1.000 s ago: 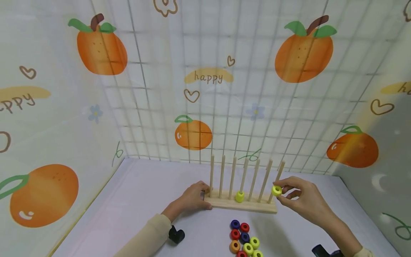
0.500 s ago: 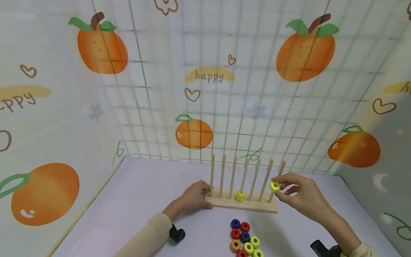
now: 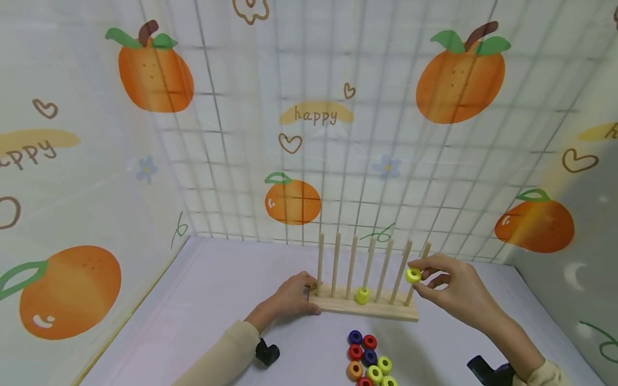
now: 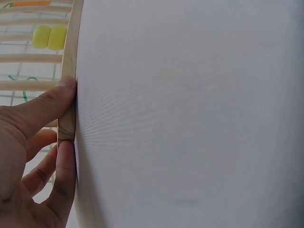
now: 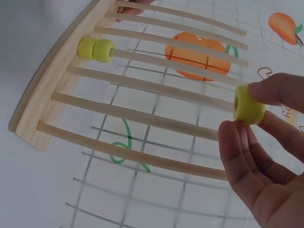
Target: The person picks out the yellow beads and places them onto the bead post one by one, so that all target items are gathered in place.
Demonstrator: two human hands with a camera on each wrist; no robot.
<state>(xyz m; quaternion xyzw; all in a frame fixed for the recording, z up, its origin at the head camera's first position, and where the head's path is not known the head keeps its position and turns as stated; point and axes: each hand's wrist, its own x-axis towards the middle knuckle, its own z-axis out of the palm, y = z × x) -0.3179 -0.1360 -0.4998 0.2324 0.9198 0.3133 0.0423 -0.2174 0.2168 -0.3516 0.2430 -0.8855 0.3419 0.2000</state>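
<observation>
A wooden peg rack (image 3: pixel 367 310) with a row of several upright pegs stands on the table. Two yellow beads (image 5: pixel 95 49) are stacked at the foot of its middle peg. My left hand (image 3: pixel 292 296) grips the rack's left end, thumb on the front edge and fingers behind, as the left wrist view (image 4: pixel 40 137) also shows. Between thumb and fingertips, my right hand (image 3: pixel 456 287) pinches another yellow bead (image 3: pixel 413 275). In the head view that bead is held up in front of the rightmost pegs; in the right wrist view its hole shows, apart from the peg tips.
Loose beads in blue, red, orange and yellow lie in a cluster on the white table (image 3: pixel 232 279) in front of the rack; a yellow bead (image 3: pixel 384 365) is among them. A fruit-printed curtain (image 3: pixel 217 161) over a wire grid stands behind.
My right hand has raised the pinched yellow bead slightly and shifted it a little left. My left hand keeps its grip on the rack's end.
</observation>
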